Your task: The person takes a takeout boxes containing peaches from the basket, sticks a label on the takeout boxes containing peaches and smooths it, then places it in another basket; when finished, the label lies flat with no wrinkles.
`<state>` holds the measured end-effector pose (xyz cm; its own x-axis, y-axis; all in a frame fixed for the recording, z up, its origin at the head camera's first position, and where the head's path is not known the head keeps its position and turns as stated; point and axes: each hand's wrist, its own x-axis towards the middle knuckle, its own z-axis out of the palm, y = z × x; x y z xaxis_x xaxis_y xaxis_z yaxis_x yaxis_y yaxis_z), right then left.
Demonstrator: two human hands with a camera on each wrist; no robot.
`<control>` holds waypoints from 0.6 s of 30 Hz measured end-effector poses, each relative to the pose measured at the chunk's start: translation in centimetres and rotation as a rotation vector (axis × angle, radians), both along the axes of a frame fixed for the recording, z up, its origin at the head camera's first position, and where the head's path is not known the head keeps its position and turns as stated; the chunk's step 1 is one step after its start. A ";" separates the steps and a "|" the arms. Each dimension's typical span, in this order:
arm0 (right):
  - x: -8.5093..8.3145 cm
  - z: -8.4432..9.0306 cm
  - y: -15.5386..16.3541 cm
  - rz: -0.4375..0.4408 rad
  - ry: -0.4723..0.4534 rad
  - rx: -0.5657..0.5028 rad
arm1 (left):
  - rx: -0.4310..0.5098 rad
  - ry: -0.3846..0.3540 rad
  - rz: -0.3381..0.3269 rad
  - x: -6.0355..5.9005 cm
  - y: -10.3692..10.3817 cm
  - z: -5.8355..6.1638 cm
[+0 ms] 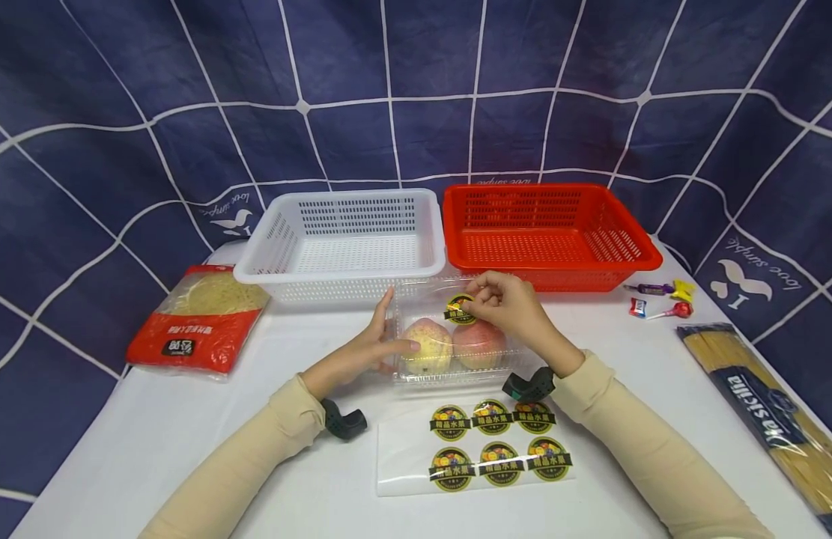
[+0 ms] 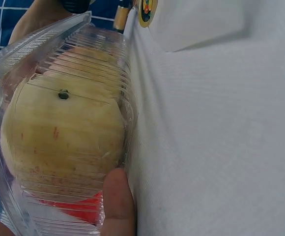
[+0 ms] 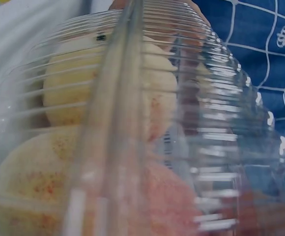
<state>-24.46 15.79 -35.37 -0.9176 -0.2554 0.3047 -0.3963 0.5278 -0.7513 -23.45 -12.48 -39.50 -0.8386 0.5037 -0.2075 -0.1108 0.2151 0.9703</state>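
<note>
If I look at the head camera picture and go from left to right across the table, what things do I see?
Red noodle packet → white basket → clear fruit box with the hands on it → red basket → candies → long spaghetti packet.

The print on the round sticker (image 1: 460,308) pinched by the right hand (image 1: 508,305) is too small to read. Beyond the left hand (image 1: 365,350), the noodle bag (image 1: 198,320) label is blurred. In the right wrist view, the clear box (image 3: 147,128) fills the picture, hiding that hand's fingers.
</note>
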 end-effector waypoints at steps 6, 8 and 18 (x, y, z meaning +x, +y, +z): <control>0.3 -0.2 -0.3 -0.030 0.122 0.103 | 0.003 -0.005 0.004 0.1 0.1 -0.1; 0.2 -0.3 -0.3 -0.016 0.146 0.125 | 0.011 -0.009 0.014 0.2 0.1 -0.2; 0.5 0.1 0.0 0.117 0.069 0.208 | 0.056 -0.029 0.053 0.5 0.6 -0.5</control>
<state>-23.96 15.84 -35.24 -0.8568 -0.4228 0.2953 -0.5107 0.6158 -0.6000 -22.99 -11.88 -39.99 -0.8584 0.4702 -0.2050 -0.1489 0.1539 0.9768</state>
